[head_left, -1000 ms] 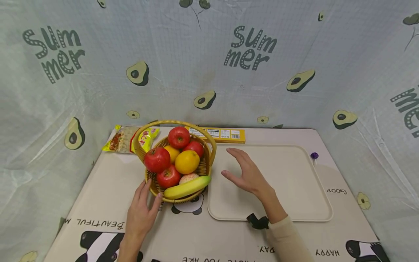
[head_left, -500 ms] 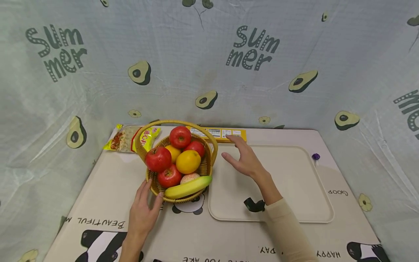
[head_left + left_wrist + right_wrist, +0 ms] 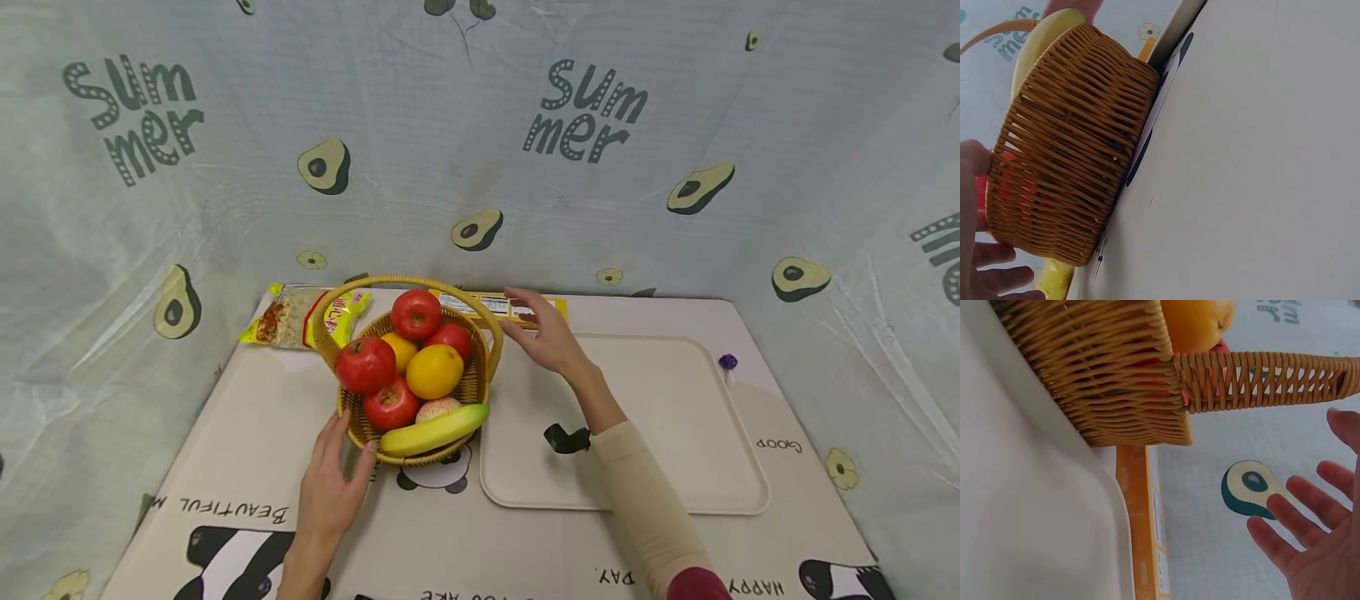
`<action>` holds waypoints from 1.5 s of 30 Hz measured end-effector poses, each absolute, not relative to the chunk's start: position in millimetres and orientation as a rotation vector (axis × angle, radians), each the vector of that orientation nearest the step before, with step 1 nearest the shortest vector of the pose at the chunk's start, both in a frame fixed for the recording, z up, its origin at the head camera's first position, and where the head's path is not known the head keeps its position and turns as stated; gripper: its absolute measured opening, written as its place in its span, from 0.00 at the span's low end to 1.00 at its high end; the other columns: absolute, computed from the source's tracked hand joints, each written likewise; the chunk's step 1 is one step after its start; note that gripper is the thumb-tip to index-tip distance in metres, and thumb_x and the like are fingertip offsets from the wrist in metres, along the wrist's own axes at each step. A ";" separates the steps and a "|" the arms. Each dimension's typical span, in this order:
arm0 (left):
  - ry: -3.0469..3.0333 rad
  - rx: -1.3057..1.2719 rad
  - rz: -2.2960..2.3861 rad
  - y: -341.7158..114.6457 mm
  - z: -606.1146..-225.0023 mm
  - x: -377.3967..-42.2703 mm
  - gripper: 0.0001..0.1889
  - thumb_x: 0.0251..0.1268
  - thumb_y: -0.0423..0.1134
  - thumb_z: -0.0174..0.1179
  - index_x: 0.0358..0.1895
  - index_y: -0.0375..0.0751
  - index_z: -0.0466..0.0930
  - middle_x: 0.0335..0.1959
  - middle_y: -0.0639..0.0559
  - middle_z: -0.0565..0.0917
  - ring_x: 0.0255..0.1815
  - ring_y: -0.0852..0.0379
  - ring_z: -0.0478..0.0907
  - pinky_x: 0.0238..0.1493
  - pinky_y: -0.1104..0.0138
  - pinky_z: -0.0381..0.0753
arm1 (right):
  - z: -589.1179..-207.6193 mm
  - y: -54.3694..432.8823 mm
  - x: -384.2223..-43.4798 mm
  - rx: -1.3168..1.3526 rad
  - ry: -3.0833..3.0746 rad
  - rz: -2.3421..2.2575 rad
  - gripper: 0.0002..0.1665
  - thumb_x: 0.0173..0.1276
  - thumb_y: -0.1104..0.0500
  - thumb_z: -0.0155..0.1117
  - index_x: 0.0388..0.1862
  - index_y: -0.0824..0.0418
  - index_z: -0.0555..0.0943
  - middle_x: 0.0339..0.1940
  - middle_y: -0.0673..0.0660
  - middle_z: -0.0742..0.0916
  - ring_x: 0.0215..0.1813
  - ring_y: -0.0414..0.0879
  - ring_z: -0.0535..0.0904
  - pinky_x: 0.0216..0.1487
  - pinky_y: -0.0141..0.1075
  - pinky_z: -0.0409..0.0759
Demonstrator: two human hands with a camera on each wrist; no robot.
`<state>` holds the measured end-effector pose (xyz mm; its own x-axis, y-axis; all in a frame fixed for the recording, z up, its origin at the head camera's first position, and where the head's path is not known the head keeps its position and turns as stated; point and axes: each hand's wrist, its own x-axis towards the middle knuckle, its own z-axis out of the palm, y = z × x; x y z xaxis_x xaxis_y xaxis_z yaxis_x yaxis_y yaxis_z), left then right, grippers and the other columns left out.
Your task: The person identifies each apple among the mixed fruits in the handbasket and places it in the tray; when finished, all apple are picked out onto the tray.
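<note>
A wicker basket (image 3: pixel 480 379) with a tall arched handle stands left of the tray, full of fruit. It holds several red apples (image 3: pixel 365 365), a yellow-orange fruit (image 3: pixel 434 372) with another partly hidden behind it, a pale speckled round fruit (image 3: pixel 437 408) and a banana (image 3: pixel 433 431) across the front. My left hand (image 3: pixel 330 487) rests against the basket's near left side, thumb and fingers spread along its rim. My right hand (image 3: pixel 546 335) hovers beside the handle's right side, fingers extended and holding nothing; in the right wrist view the right hand (image 3: pixel 1316 531) is apart from the handle.
A beige tray (image 3: pixel 675 433) lies right of the basket, close against it. Behind stand a yellow box (image 3: pixel 558 310) and a yellow food bag (image 3: pixel 288 321). A purple lollipop (image 3: pixel 727 362) lies by the tray's right edge. A printed curtain (image 3: pixel 420 150) encloses the table.
My right hand has moved away from me and slightly left, from over the tray to beside the basket's handle. The left hand and the basket have stayed in place.
</note>
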<state>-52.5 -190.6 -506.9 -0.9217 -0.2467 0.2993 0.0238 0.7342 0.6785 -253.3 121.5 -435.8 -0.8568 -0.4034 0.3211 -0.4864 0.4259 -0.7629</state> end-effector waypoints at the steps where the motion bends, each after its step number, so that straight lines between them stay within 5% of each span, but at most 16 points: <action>1: -2.566 0.171 -1.015 -190.3 -506.6 -52.7 0.32 0.67 0.42 0.61 0.73 0.37 0.66 0.72 0.34 0.69 0.70 0.33 0.69 0.68 0.39 0.70 | -435.4 120.0 -256.5 0.799 -2.587 1.423 0.32 0.73 0.54 0.63 0.73 0.59 0.68 0.71 0.59 0.76 0.70 0.58 0.74 0.68 0.55 0.77; 13: -2.555 0.198 -1.022 -192.0 -508.9 -53.6 0.32 0.68 0.42 0.61 0.73 0.37 0.66 0.72 0.34 0.69 0.71 0.33 0.68 0.69 0.39 0.70 | -438.6 82.3 -294.5 0.889 -2.673 1.578 0.41 0.66 0.52 0.70 0.74 0.61 0.67 0.72 0.59 0.75 0.71 0.57 0.72 0.72 0.54 0.73; 28: -2.575 0.186 -0.998 -192.5 -507.5 -58.8 0.32 0.67 0.43 0.61 0.73 0.38 0.66 0.72 0.36 0.69 0.71 0.35 0.69 0.69 0.41 0.71 | -442.6 65.1 -326.2 1.043 -2.777 1.542 0.44 0.62 0.44 0.72 0.74 0.52 0.69 0.73 0.51 0.75 0.72 0.51 0.71 0.71 0.52 0.74; 38: -2.573 0.199 -0.986 -193.5 -508.0 -54.2 0.32 0.67 0.42 0.62 0.72 0.37 0.67 0.71 0.35 0.70 0.70 0.35 0.70 0.67 0.40 0.72 | -445.5 38.9 -325.6 1.278 -2.696 1.664 0.41 0.61 0.57 0.73 0.73 0.58 0.69 0.70 0.61 0.74 0.71 0.61 0.71 0.73 0.54 0.72; 45: -2.588 0.213 -0.995 -192.9 -511.0 -53.0 0.32 0.67 0.42 0.62 0.73 0.38 0.66 0.72 0.36 0.69 0.71 0.36 0.70 0.68 0.41 0.72 | -434.9 25.9 -315.0 1.353 -2.734 1.735 0.41 0.61 0.61 0.73 0.72 0.58 0.67 0.69 0.58 0.73 0.72 0.56 0.69 0.76 0.54 0.68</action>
<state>-53.0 -192.9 -511.0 -0.9244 -0.2640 0.2753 -0.0117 0.7410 0.6714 -315.0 25.9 -434.9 -0.6456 -0.7586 0.0881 -0.4027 0.2401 -0.8833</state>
